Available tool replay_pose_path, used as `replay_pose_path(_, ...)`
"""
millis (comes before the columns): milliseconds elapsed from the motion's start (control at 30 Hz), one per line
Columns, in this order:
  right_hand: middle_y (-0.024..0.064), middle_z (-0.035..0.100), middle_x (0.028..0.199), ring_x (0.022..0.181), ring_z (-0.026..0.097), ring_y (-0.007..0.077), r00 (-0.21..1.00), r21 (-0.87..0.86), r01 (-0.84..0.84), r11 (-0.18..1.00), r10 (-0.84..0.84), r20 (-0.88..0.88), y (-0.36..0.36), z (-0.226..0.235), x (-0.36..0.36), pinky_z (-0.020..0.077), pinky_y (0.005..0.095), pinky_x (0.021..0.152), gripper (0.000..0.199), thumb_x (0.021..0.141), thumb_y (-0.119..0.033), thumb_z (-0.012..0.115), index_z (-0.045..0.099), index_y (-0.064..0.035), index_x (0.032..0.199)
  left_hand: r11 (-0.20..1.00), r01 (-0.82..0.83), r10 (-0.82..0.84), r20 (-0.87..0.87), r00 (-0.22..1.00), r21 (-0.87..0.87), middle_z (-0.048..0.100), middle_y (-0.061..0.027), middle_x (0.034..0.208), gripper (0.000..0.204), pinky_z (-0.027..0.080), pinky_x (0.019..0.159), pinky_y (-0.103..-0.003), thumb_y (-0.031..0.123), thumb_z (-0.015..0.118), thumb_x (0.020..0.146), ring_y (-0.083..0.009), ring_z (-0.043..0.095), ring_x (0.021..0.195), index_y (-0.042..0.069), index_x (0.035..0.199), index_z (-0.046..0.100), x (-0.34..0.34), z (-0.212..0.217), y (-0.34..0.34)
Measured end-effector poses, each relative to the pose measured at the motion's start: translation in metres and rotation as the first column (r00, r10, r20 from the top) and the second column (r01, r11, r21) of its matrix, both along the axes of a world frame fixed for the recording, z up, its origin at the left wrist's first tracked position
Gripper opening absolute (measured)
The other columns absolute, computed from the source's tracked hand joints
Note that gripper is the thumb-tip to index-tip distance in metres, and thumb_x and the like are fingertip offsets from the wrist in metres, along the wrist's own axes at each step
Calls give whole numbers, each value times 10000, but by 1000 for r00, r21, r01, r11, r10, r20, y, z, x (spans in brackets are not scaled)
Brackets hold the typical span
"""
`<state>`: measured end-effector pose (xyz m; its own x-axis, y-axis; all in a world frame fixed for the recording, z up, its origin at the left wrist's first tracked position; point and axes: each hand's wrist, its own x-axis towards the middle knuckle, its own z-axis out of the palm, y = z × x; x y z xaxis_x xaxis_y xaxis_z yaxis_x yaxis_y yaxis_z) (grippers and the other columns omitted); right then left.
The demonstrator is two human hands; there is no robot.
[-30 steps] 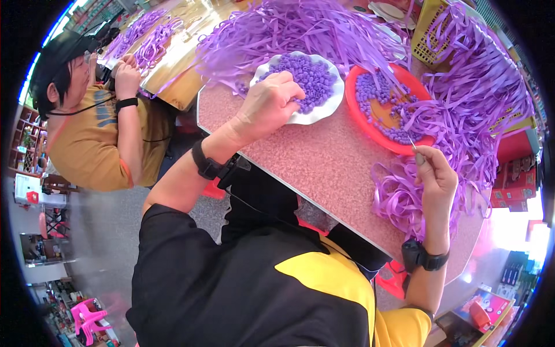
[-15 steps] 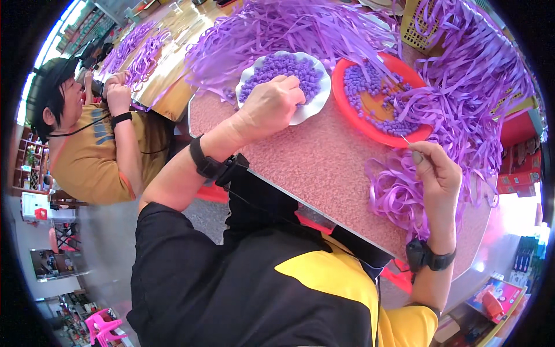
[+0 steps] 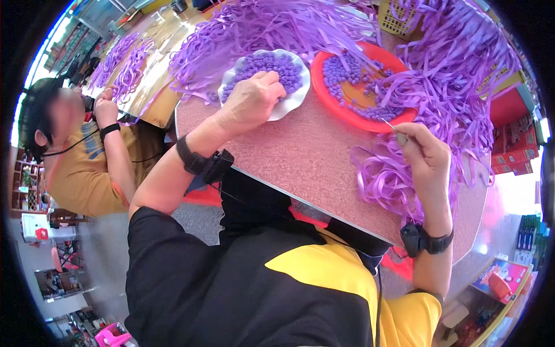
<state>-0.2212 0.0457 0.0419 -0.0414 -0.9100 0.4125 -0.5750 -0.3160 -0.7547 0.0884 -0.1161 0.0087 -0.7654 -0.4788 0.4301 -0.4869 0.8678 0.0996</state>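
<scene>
My left hand point(image 3: 252, 99) is closed, its bent fingertips down at the purple beads point(image 3: 269, 68) in a scalloped white dish point(image 3: 296, 102). Whatever lies between those fingertips is hidden. Pinched between the thumb and forefinger of my right hand point(image 3: 425, 149) is a thin metal needle point(image 3: 388, 123). Its tip reaches the near rim of a round red tray point(image 3: 351, 117), where more purple beads point(image 3: 341, 72) lie around a bare orange-brown patch. Long purple ribbons point(image 3: 388, 179) lie in loops beside my right hand, and others trail over the tray's right side.
Ribbons heap across the back point(image 3: 272, 29) and hang at the right point(image 3: 462, 75) by a yellow basket point(image 3: 395, 20). Pink tabletop point(image 3: 300, 153) spreads in front of the dish. At left, a co-worker in a mustard shirt point(image 3: 87, 179) sits by a wooden table point(image 3: 159, 104) with ribbons.
The whole view has shifted, so the table and dishes sit further left. Both hands keep their places, left at the white dish and right pinching the needle by the red tray.
</scene>
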Motion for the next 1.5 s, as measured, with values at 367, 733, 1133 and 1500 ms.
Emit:
replay_pose_path(367,58,658,807,760,624,110,999,67,-14,998,10,46,7,7,1,486,244,700,99,893,11,635,660,14,989,999,-6,7,-16,1000,50,568,-122,835,35,472,729,-402,26,609,792,-317,592,831,29,825,596,-11,0,-1)
replay_pose_path(733,24,636,798,761,579,71,997,45,-54,998,51,53,6,3,5,463,221,698,103,899,16,621,664,24,992,771,153,164,-424,891,619,603,29,790,57,432,591,-222,10,663,854,-35,525,688,17,911,659,-36,12,18)
replay_pose_path(1133,-25,645,801,695,546,48,976,260,-15,965,-41,212,-7,-19,-9,445,202,621,146,905,-16,616,697,-10,1027,907,108,124,-503,856,408,609,2,808,60,463,669,-207,-24,664,848,-58,565,746,11,895,674,-53,8,70)
replay_pose_path(1500,-7,566,778,667,494,57,990,158,-17,987,-5,138,5,-18,-20,375,186,605,253,950,-7,542,676,5,1165,692,461,98,-706,702,555,651,-101,818,78,436,625,-236,-9,639,814,-128,572,706,-71,853,667,11,8,125)
